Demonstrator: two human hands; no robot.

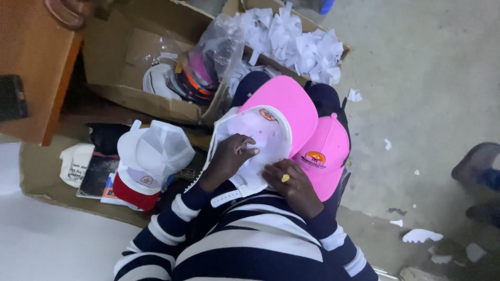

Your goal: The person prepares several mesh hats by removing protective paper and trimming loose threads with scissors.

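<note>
Head view, looking down over navy-and-white striped sleeves (245,244) onto a lap. Upturned there, a pink cap (271,130) with white inner lining facing up, bright pink brim pointing away from the body, white snap strap (225,198) hanging at its near edge. Left hand (229,156) curled on the lining, fingertips pinched tight around a thin needle-like tool (244,144), its tip against the white inside of the crown. Right hand (291,182) laid flat and loosely open on the cap's near rim, pressing it down, gripping nothing; a yellow ring (285,178) on one finger. Just beside and partly under the held cap, to the right, a second pink cap (325,153) with an orange round emblem on its front, resting on dark fabric.

To the left, on a flattened sheet of cardboard (36,171) on the floor, a white mesh-backed cap with a red brim (148,161), touching a dark booklet and a crumpled white cloth (75,164). Further away, an open cardboard box (130,57) holding more caps inside a clear plastic bag (219,47). Behind it, another box heaped with torn white paper scraps (297,41). More paper scraps (421,235) scattered on the grey concrete floor (427,67) at right. Corner of a brown wooden counter (36,67) at upper left.
</note>
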